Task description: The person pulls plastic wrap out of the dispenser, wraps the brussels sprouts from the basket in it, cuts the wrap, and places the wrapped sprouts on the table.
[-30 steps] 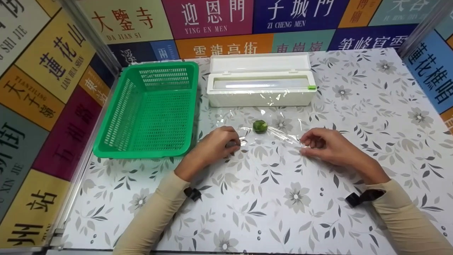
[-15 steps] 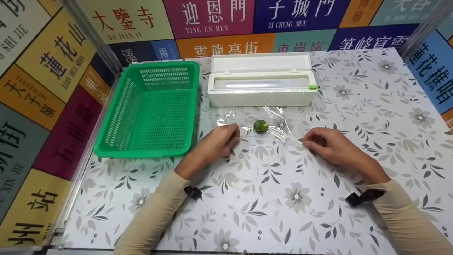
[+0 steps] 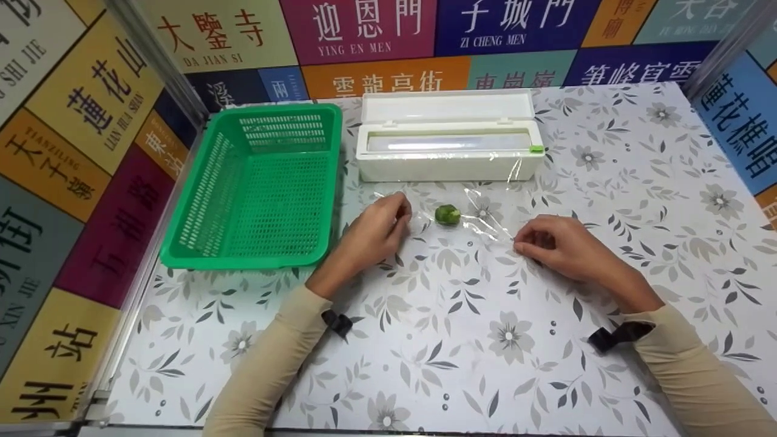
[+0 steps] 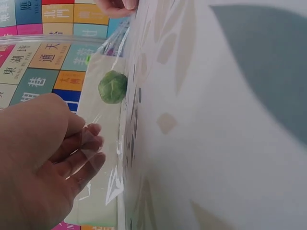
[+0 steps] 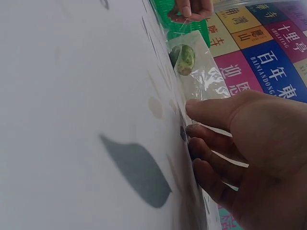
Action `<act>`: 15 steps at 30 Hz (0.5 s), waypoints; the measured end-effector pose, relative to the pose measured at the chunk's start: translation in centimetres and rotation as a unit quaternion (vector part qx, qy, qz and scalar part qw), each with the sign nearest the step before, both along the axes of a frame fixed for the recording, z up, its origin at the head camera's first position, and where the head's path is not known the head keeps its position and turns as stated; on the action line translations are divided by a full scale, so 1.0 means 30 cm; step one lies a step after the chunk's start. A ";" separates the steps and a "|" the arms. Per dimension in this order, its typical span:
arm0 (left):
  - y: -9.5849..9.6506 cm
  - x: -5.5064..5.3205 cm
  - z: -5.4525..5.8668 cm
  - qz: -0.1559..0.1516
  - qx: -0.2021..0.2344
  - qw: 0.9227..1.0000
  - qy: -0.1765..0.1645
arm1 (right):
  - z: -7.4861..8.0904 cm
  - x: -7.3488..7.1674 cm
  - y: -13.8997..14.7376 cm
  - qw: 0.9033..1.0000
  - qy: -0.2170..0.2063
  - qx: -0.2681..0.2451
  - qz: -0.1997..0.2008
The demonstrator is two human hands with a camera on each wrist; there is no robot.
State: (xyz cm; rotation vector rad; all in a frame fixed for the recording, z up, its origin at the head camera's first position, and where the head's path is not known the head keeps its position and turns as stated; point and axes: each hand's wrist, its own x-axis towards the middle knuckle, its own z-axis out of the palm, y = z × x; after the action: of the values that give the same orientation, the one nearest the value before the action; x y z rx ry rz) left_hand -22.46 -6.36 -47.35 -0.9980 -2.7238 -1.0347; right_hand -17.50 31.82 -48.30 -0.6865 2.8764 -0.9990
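A small green Brussels sprout (image 3: 447, 214) sits on the table, with clear plastic wrap (image 3: 482, 226) spread around it. My left hand (image 3: 377, 226) is left of the sprout and pinches one side of the wrap. In the left wrist view, film (image 4: 91, 142) shows between its thumb and fingertips. On the other side, my right hand (image 3: 558, 244) pinches a gathered corner of the wrap, which runs in shiny creases from the sprout. The right wrist view shows the sprout (image 5: 183, 59) from its cut stem end, with film over it.
Behind the sprout stands a white wrap dispenser (image 3: 449, 168), its lid (image 3: 448, 109) raised and a green slider (image 3: 536, 149) at its right end. A green plastic basket (image 3: 334, 230) stands to the left. Printed panels (image 3: 364, 36) border the floral-covered table (image 3: 510, 376).
My left hand has shifted away from me, toward the dispenser, bringing its side of the wrap along. My right hand stays nearly in place. The sprout barely moves.
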 end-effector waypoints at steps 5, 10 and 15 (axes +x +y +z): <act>0.012 -0.017 0.004 0.012 0.016 1.000 0.002 | 0.005 -0.014 0.016 0.999 -0.036 -0.016 -0.026; 0.017 -0.033 0.002 0.030 0.031 0.999 -0.008 | 0.001 -0.036 0.030 0.996 -0.047 -0.058 -0.053; 0.022 -0.048 -0.001 0.048 0.057 0.997 0.002 | -0.006 -0.070 0.037 0.988 -0.042 -0.123 -0.085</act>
State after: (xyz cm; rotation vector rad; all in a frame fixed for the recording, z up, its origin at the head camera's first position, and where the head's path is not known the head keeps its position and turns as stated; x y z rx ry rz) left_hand -23.89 -5.70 -47.39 -0.8419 -2.6460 -1.1544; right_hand -19.59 32.92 -48.49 -0.4001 2.8048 -1.3845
